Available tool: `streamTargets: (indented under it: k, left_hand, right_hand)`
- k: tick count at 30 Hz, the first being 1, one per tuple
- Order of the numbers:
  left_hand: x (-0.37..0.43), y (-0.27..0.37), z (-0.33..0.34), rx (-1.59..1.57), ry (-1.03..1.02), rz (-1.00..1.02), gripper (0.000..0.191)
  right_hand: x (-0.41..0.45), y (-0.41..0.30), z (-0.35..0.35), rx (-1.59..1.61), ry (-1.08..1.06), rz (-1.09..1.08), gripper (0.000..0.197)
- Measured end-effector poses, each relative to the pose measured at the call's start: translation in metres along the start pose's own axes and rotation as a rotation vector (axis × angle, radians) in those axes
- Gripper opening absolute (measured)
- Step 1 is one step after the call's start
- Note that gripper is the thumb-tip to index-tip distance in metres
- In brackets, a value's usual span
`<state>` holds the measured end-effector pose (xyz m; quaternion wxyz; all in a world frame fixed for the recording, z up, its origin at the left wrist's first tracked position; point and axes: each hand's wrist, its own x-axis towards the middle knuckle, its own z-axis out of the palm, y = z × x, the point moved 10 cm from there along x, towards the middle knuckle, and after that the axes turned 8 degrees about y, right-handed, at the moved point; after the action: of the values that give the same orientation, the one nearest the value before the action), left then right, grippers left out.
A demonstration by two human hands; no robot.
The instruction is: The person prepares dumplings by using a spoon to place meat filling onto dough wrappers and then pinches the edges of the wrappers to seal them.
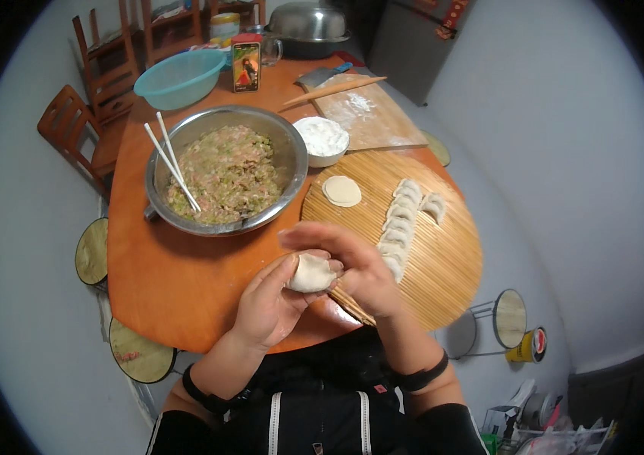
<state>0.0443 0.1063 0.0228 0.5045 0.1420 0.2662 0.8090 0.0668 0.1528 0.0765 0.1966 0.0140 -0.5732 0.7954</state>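
My left hand (272,296) holds a folded dumpling (311,273) in its palm and fingers, above the near edge of the table. Right beside it, my right hand (359,270) has its fingers raised and extended past the dumpling; the heel of that hand is close to the dough, and I cannot tell whether it touches. Under and beyond my right hand lies a round slatted mat (447,273). A row of finished dumplings (400,222) runs along it, with one more dumpling (433,207) to the right. Round dough wrappers (341,191) lie at the mat's left.
A steel bowl (299,165) of minced filling (225,170) stands left of the mat, white chopsticks (171,165) leaning in it. Behind are a flour bowl (322,139), a floured board (378,125), a rolling pin (333,94), a cleaver (322,75), a blue basin (179,79) and a phone (246,65).
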Motion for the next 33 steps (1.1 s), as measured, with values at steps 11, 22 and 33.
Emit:
streamTargets:
  k: [11,22,33]
  left_hand:
    - [-0.002,0.029,-0.003,0.223,0.056,0.299,0.051]
    - [-0.007,0.055,0.028,0.921,-0.095,0.719,0.06]
    - [-0.019,0.083,0.06,1.394,-0.153,1.088,0.056]
  right_hand:
    - [-0.036,0.024,-0.048,-0.407,0.311,0.034,0.013]
    - [-0.026,0.04,-0.013,0.202,0.167,0.144,0.033]
    - [-0.023,0.04,-0.01,0.26,0.122,0.154,0.031]
